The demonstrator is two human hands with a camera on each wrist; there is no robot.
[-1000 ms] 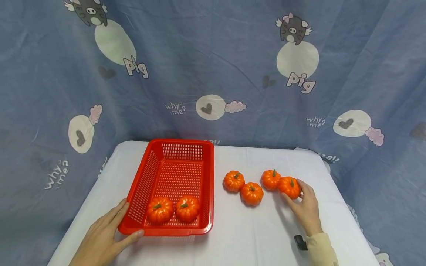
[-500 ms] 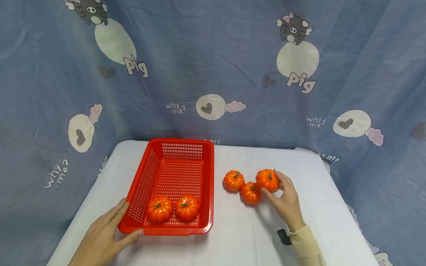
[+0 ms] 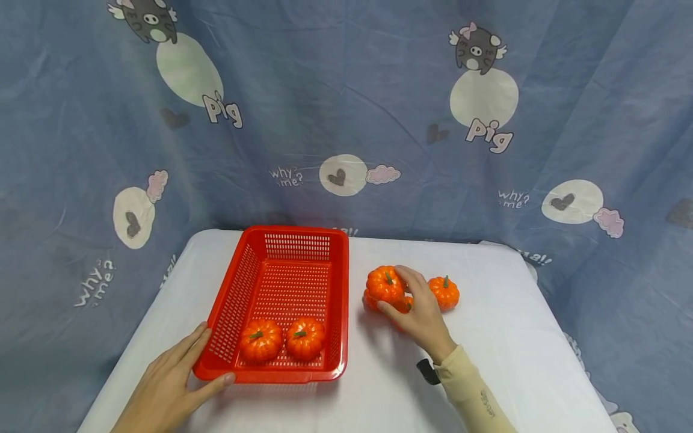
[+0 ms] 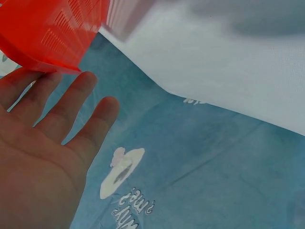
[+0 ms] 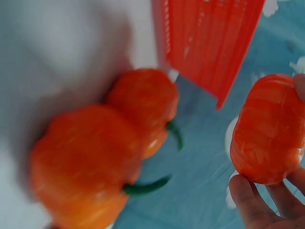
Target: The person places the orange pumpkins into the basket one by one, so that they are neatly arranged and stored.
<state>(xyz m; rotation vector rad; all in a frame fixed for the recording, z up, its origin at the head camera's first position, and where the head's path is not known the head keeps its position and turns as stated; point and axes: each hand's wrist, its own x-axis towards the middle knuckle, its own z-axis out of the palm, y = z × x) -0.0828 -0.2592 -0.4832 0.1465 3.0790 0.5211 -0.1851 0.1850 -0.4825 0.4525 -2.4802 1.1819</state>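
My right hand [image 3: 425, 316] grips a small orange pumpkin [image 3: 385, 284] with a green stem, thumb on one side and fingers on the other. In the right wrist view this pumpkin [image 5: 269, 129] is held off the white table. Below it, two more pumpkins [image 5: 88, 167] sit side by side on the cloth; the head view shows them mostly covered. My left hand [image 3: 165, 385] rests at the near left corner of a red slotted basket [image 3: 273, 377], its fairly straight fingers [image 4: 78, 90] touching the rim. Inside the basket's near end lie two pumpkins [image 3: 261, 341].
Another pumpkin [image 3: 444, 293] stands on the table to the right of my right hand. A white cloth [image 3: 541, 361] covers the table. Behind it hangs a blue curtain [image 3: 400, 120] printed with pigs. Something small and black [image 3: 428, 371] shows beside my right wrist.
My right hand has lifted the pumpkin from the right of the table and carried it left, over the pair near the basket. My left hand and the basket stay in place.
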